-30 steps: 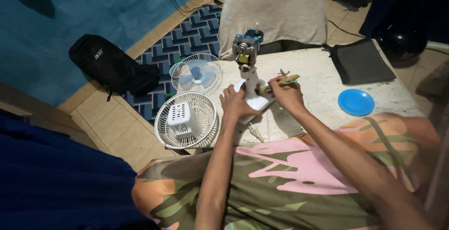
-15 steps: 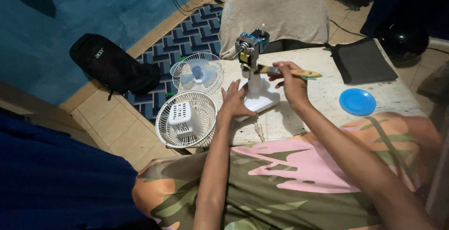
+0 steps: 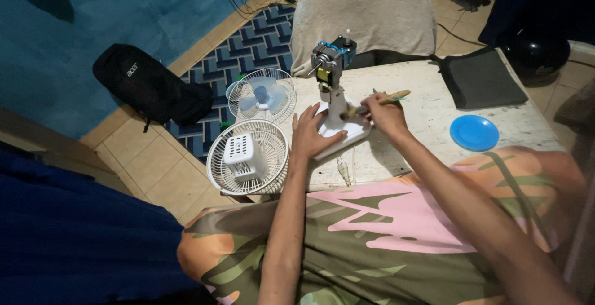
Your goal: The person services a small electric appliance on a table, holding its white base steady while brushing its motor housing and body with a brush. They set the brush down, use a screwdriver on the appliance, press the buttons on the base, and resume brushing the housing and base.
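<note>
A stripped fan stands on the white table (image 3: 427, 125): a white base (image 3: 347, 132), a white neck and a bare motor (image 3: 331, 60) with blue parts on top. My left hand (image 3: 313, 134) lies flat on the left side of the base, fingers spread. My right hand (image 3: 384, 110) holds a paintbrush (image 3: 378, 102) with a wooden handle, its bristle end touching the neck just above the base. A white power cord and plug (image 3: 343, 170) hang at the table's front edge.
Two white fan grilles sit left of the table: the rear one (image 3: 248, 156) nearer me, the front one with pale blue blades (image 3: 261, 94) behind it. A blue plate (image 3: 474, 132) and dark pouch (image 3: 480, 79) lie at the right. A black bag (image 3: 149, 85) rests on the floor.
My right hand has shifted the paintbrush from beside the motor down to the neck above the base. My left hand has stayed on the base.
</note>
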Demonstrator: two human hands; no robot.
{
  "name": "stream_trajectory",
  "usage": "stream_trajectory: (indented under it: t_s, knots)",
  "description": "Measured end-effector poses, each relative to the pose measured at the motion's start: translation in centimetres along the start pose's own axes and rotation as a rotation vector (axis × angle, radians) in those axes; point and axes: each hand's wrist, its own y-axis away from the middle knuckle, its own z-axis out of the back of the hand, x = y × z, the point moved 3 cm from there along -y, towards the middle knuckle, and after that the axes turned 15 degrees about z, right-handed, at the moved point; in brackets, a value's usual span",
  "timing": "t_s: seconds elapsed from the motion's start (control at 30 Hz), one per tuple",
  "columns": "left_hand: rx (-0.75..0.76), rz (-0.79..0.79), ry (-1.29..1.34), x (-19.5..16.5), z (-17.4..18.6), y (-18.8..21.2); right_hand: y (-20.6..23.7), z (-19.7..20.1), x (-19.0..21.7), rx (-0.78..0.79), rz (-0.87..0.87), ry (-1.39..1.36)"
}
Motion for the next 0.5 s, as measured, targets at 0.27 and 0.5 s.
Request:
stream_trajectory:
  t_s: [0.27, 0.5]
  knots:
    - [-0.060, -0.035, 0.073, 0.9, -0.7, -0.2, 0.7, 0.0, 1.7, -0.016, 0.071, 0.022]
    - [-0.065, -0.026, 0.090, 0.7, -0.6, 0.1, 3.0, 0.3, 6.4, -0.130, 0.586, -0.054]
